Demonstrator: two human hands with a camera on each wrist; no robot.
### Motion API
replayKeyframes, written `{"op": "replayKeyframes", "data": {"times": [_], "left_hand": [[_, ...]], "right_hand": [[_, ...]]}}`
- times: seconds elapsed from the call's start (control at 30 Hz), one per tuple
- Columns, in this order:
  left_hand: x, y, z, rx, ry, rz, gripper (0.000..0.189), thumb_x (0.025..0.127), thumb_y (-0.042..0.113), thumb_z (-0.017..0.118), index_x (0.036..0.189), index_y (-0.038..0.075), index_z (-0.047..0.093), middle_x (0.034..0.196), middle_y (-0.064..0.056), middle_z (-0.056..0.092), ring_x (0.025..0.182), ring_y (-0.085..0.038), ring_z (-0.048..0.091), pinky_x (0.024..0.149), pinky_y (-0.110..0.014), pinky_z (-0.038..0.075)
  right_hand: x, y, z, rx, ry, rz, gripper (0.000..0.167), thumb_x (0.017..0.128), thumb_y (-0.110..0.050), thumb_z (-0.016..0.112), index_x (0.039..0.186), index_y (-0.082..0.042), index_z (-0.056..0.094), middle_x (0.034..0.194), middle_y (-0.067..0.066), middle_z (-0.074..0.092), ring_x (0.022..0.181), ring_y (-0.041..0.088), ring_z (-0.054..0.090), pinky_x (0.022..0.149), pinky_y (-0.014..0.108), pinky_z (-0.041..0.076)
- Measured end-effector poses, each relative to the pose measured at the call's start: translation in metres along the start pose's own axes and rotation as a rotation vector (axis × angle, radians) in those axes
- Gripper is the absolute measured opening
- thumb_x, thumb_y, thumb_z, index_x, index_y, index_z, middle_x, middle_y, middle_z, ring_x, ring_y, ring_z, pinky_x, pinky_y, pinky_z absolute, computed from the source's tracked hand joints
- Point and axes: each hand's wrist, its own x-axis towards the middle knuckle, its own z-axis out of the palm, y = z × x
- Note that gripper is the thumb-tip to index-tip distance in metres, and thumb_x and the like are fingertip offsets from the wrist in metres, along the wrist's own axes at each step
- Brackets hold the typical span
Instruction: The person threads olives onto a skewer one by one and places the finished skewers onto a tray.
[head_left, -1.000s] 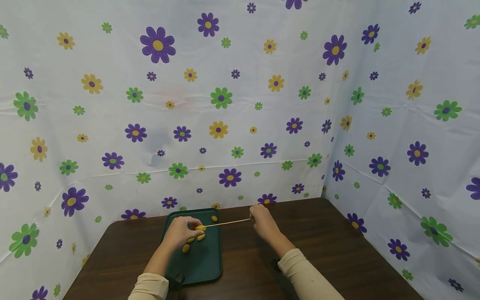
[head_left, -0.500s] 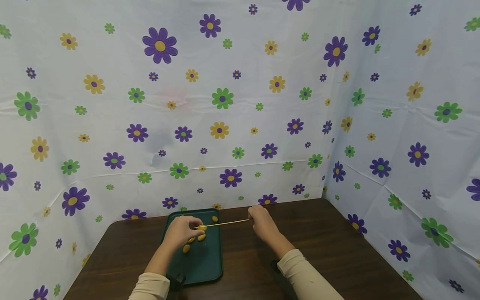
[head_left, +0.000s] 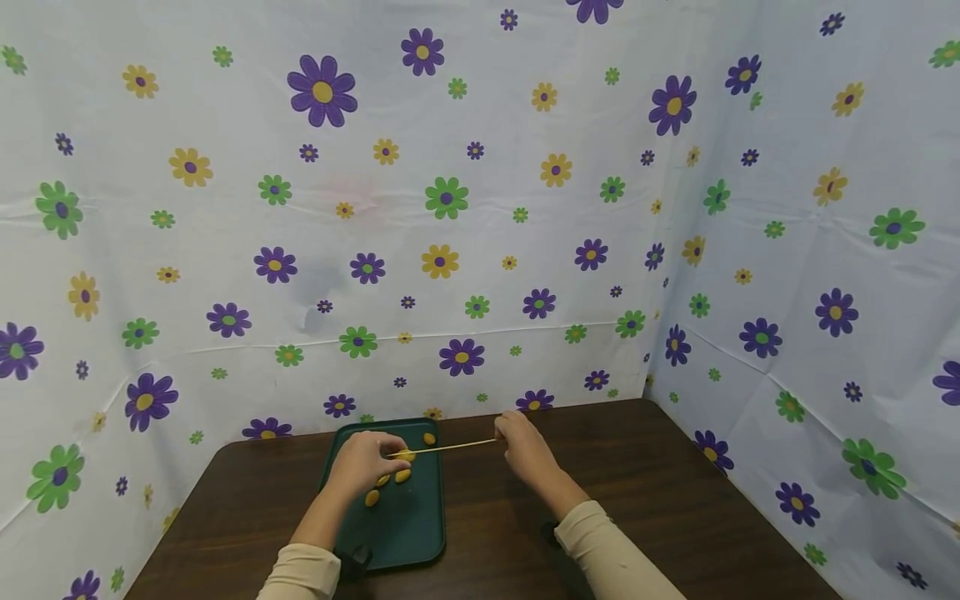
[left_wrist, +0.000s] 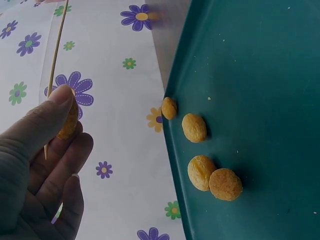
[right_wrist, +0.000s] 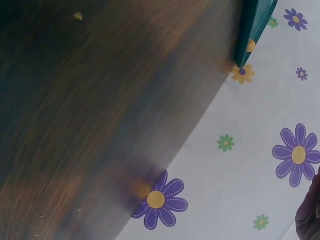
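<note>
Thin, straight, pale wooden skewer [left_wrist: 57,41]: held aloft, spanning from left hand [head_left: 363,458] to right hand [head_left: 523,446].
Dark brown wood-grain counter [head_left: 600,467]: lies under the skewer's right-hand stretch; a slip there would probably drop things outside the tray.
Dark green rectangular tray [head_left: 412,533]: on the counter, partly beneath the left hand; its low rim may not stop something rolling.
Left hand: pinches skewer and one lump between thumb and fingers; a hard shove could drive the point into a fingertip.
Right hand: grips the skewer's far end, fingers curled; pushing from so far back might bow or snap it.
Held oval yellow-brown lump [left_wrist: 70,121]: against the skewer, whether pierced I cannot tell; off-centre pressure could split it or twist it free.
Loose rounded yellow-brown lumps [left_wrist: 226,184]: on the tray, two touching; a brushing knuckle could scatter them.
</note>
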Motion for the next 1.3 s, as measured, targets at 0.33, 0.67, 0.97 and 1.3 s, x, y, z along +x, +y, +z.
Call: {"op": "replayKeyframes", "data": {"times": [0.33,0.67,0.97,1.3], "left_hand": [[0.003,-0.003,0.003,0.012,-0.003,0.015,0.014,0.078,0.023,0.089,0.086,0.025,0.078,0.084,0.012,0.072,0.077,-0.008,0.064,0.075,-0.037,0.057],[0.001,0.000,0.003,0.019,-0.003,0.022,0.015,0.078,0.020,0.089,0.087,0.023,0.078,0.084,0.010,0.072,0.076,-0.009,0.065,0.074,-0.038,0.057],[0.002,0.001,0.002,0.014,-0.004,0.031,0.015,0.077,0.021,0.090,0.086,0.023,0.078,0.083,0.010,0.072,0.076,-0.008,0.066,0.074,-0.036,0.058],[0.000,0.005,0.001,-0.008,-0.007,0.014,0.014,0.078,0.018,0.089,0.086,0.022,0.078,0.084,0.009,0.073,0.076,-0.009,0.066,0.072,-0.036,0.057]], "right_hand": [[0.001,-0.003,0.000,-0.009,-0.061,0.030,0.046,0.061,0.027,0.071,0.075,-0.012,0.053,0.078,-0.003,0.051,0.076,0.015,0.049,0.065,0.029,0.048],[0.002,-0.006,-0.002,-0.021,-0.103,0.038,0.042,0.063,0.024,0.074,0.078,-0.011,0.057,0.081,-0.003,0.055,0.079,0.016,0.053,0.067,0.029,0.050],[0.003,-0.008,-0.003,-0.031,-0.132,0.048,0.042,0.065,0.024,0.073,0.078,-0.012,0.057,0.082,-0.002,0.057,0.080,0.016,0.055,0.068,0.029,0.051],[0.002,-0.012,-0.004,-0.014,-0.158,0.083,0.039,0.068,0.024,0.068,0.079,-0.012,0.059,0.085,0.001,0.061,0.082,0.017,0.058,0.068,0.030,0.052]]}}
